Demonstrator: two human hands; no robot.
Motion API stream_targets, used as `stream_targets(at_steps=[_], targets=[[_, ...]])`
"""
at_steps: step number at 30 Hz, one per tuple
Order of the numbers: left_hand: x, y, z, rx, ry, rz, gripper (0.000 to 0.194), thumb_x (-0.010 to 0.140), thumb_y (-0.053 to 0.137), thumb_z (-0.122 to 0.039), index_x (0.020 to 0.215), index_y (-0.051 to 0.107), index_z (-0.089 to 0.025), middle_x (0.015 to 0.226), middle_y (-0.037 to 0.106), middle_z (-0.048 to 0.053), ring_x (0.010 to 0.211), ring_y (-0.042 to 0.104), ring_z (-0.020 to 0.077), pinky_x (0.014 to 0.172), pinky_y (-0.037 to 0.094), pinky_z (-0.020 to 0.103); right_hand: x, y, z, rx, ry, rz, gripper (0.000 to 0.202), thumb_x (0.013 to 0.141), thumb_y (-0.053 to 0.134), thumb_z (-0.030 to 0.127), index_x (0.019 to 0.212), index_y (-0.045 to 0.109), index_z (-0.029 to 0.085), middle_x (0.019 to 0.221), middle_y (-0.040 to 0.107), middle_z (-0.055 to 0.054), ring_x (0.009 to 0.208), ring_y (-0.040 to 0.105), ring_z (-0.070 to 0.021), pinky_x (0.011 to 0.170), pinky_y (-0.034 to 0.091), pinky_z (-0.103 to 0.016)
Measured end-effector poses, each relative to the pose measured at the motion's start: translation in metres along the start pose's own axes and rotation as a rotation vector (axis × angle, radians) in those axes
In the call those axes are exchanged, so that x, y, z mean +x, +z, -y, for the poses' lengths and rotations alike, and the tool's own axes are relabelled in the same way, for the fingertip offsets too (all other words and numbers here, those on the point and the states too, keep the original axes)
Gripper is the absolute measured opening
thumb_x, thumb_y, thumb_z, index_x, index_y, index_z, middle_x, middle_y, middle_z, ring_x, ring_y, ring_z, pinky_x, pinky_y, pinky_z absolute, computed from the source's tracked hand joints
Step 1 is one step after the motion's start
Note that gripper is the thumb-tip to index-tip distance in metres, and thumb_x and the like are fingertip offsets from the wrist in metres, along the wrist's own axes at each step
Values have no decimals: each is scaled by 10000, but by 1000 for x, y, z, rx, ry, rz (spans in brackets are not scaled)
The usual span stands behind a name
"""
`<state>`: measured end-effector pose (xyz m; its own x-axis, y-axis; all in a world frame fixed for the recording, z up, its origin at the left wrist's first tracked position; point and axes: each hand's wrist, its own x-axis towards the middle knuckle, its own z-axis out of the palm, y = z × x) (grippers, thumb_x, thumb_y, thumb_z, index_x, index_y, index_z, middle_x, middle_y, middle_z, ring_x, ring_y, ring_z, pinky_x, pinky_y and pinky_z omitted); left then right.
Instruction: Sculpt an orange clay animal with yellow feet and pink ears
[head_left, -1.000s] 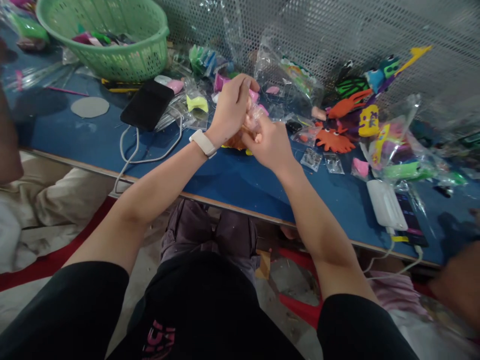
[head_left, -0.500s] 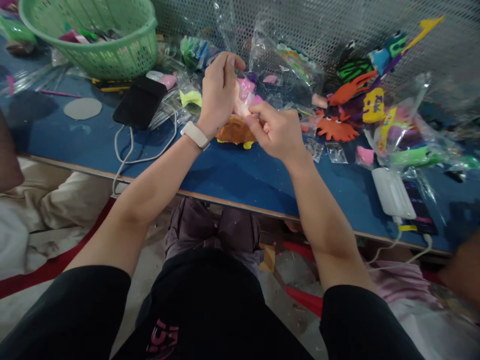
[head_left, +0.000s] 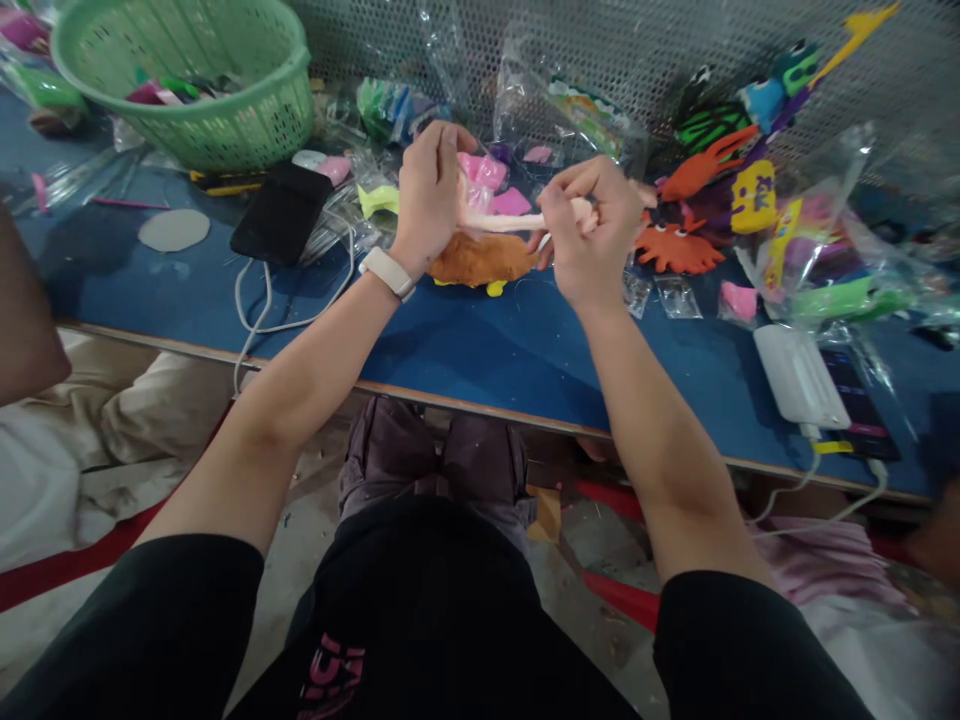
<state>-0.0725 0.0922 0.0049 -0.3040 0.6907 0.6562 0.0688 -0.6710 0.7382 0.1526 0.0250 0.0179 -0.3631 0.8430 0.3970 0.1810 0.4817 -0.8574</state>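
Between hands [head_left: 429, 195] [head_left: 589, 235], pale strand [head_left: 504, 222] now longer

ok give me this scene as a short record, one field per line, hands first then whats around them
Right hand: closed on one end of a soft pale-pink strand
Left hand: at the strand's other end, its grip mostly hidden
Strand: nearly straight between the hands
Left wrist: white band
Near hands: rounded brown piece with yellow bits at its lower edge, on the blue tabletop
Left side: flat black rectangular device; green perforated plastic basket
Right side: orange crab-like figure; white rectangular device
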Motion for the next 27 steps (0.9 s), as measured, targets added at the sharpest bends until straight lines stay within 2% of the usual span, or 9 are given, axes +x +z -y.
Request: stream_targets(at_steps=[3,4,8,10,15,19,24,27], targets=[[-3,0,0,-6,6,23,469,969,699,-854,722,761,-459,888,753,129,953,659,417,937,482,580,-2,12,3,40,-44,-222,635,955,722,959,1156,622,365,1128,807,-77,971,855,-302,575,601,-371],[-3,0,0,-4,16,36,508,994,682,-866,740,765,-434,899,755,126,951,665,406,951,482,574,-2,15,4,64,-35,-232,608,948,771,910,1198,623,375,1144,821,-64,958,863,-294,569,608,-356],[-2,-4,2,17,36,95,625,1045,666,-901,817,772,-329,910,761,106,927,625,310,946,474,505,-4,22,8,177,79,-97,561,895,902,709,1293,659,398,1178,847,-41,930,871,-279,588,651,-332],[-2,-5,0,30,46,103,643,1050,647,-913,837,762,-317,900,758,93,892,585,281,919,465,493,-4,24,12,230,139,-44,573,854,919,674,1288,683,384,1183,841,-38,881,860,-270,562,646,-334],[-11,-3,-22,58,155,24,547,1076,536,-892,850,749,-443,913,738,112,867,621,382,891,456,574,-3,32,18,358,236,20,722,765,943,829,1215,696,322,1022,802,-36,714,793,-240,446,568,-331],[-19,2,-35,57,158,18,547,1047,501,-934,872,768,-489,856,699,101,754,563,373,828,464,576,-3,35,16,327,240,48,794,666,1061,820,1156,691,316,933,771,-4,659,747,-204,435,539,-306],[-24,4,-34,-12,199,71,467,1071,604,-871,973,803,-460,759,630,58,606,466,317,721,411,518,-4,30,20,257,247,102,639,731,1108,607,1084,699,265,881,769,-20,627,739,-195,415,519,-295],[-23,3,-30,-6,216,110,470,1102,586,-844,1016,816,-443,729,612,48,582,477,308,696,372,487,-4,26,22,213,236,140,517,801,1055,573,999,697,256,878,783,-31,586,707,-173,390,504,-282]])
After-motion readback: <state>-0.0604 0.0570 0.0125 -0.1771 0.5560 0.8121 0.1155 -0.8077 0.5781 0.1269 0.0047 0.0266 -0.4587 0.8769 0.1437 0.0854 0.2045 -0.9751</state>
